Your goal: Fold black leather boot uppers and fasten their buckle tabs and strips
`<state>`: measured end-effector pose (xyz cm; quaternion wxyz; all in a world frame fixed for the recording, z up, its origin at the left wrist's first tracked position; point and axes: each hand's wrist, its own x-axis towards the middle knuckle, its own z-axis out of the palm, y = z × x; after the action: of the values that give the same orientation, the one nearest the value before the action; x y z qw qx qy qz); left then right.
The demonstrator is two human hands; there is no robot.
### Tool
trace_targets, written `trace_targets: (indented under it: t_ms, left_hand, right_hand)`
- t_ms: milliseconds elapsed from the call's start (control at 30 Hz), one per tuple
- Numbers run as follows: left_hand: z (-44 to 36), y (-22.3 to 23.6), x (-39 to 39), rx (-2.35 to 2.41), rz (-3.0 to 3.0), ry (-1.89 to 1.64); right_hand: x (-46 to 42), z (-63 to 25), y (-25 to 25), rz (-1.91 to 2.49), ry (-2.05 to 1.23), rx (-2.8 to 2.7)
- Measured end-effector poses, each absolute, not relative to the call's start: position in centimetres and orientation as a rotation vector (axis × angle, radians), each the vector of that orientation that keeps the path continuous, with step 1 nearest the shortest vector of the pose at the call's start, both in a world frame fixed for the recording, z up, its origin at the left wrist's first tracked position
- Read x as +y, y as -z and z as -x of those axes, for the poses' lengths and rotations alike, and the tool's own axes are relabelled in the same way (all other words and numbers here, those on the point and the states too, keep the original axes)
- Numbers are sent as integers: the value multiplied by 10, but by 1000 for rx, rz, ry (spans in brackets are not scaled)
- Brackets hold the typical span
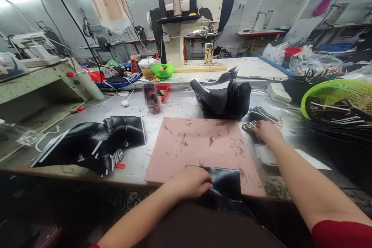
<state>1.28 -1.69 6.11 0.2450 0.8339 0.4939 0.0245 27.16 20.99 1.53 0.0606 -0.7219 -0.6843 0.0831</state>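
Note:
My left hand [194, 181] is closed over the left end of a glossy black leather-like panel [225, 181] at the near edge of a pink board [200, 139]. The panel lies partly on the board and partly over my lap. My right hand [269, 131] reaches to the right of the board, fingertips pinching a short dark strap [249, 126] with gold-coloured metal on it. More straps [266, 114] of this kind lie bundled just behind that hand. A stack of black pieces [222, 99] stands beyond the board.
Overlapping black panels with white edges [93, 139] lie on the left. White cards [279, 93] and a green basket [337, 89] of straps are on the right. At the back stands a sewing machine [174, 50], with a green bowl [163, 71] and a red tray [164, 92] nearby.

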Motion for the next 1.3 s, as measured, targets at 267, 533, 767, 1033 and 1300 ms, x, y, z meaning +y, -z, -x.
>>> trace_targets:
  t_ms: [267, 533, 767, 1033, 1300]
  left_hand:
    - [-10, -58, -22, 1364, -2171, -248]
    - [-21, -59, -3, 1368, -1274, -897]
    - [-26, -59, -2, 1185, -858, -1042]
    - [-30, -52, -8, 1341, -1142, -1085]
    - [-33, -53, -11, 1566, -1570, -1018]
  right_hand:
    - [199, -264, -35, 2087, -258, -1942]
    - [64, -192, -47, 826, -833, -2191]
    - [38, -177, -53, 719, -746, -2089]
    - [38, -175, -56, 759, -385, -2139]
    - [33, -170, -56, 793, -155, -2283]
